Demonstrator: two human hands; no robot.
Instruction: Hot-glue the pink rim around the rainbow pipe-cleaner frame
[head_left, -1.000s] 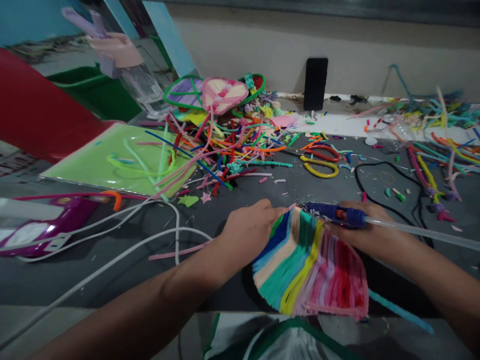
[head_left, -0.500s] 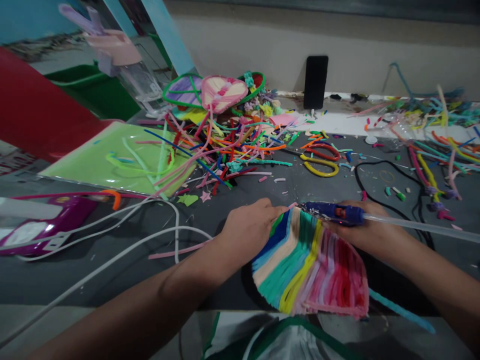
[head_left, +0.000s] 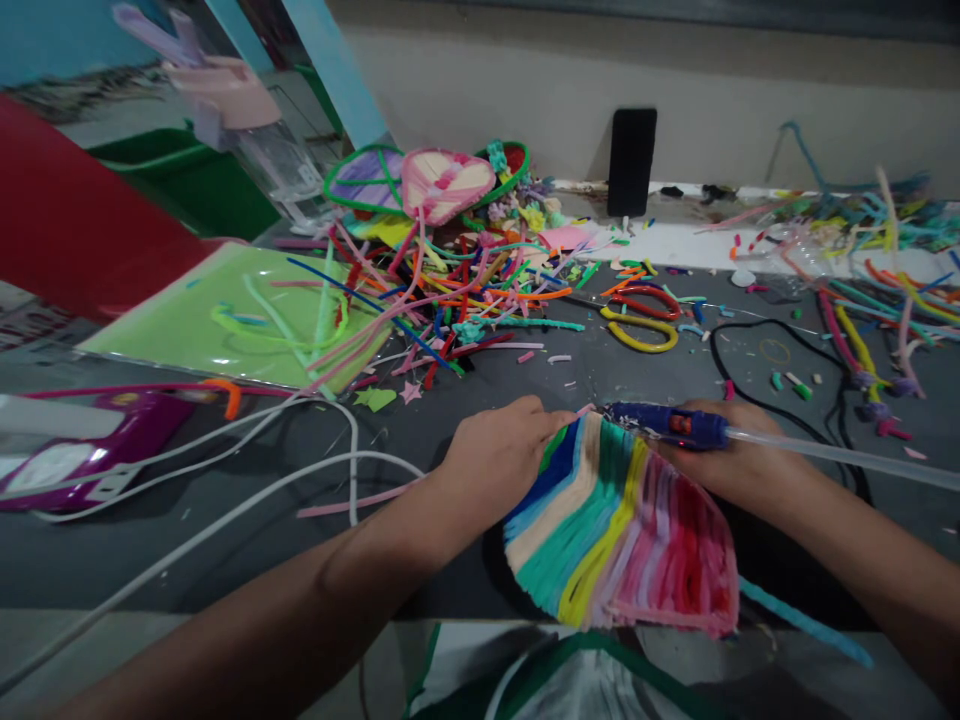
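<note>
A fan-shaped piece of striped pipe cleaners [head_left: 600, 520] lies near the table's front edge, blue and green at its left, red and pink at its right. My left hand [head_left: 502, 450] grips its upper left edge, the index finger at a pink strip along the top. In my right hand [head_left: 739, 450] is a dark blue glue gun [head_left: 667, 424] with a small red light and a clear glue stick out of its back. The gun's tip meets the top edge of the piece, close to my left fingertip. My right fingers are partly hidden behind the gun and the piece.
Behind the hands lie yellow and red scissors [head_left: 637, 330] and a heap of pipe cleaners [head_left: 465, 290]. A phone [head_left: 631, 163] leans on the wall. At left are a green sheet [head_left: 187, 310], a purple device [head_left: 97, 450] and white cables [head_left: 247, 505]. A black cord [head_left: 712, 350] lies at right.
</note>
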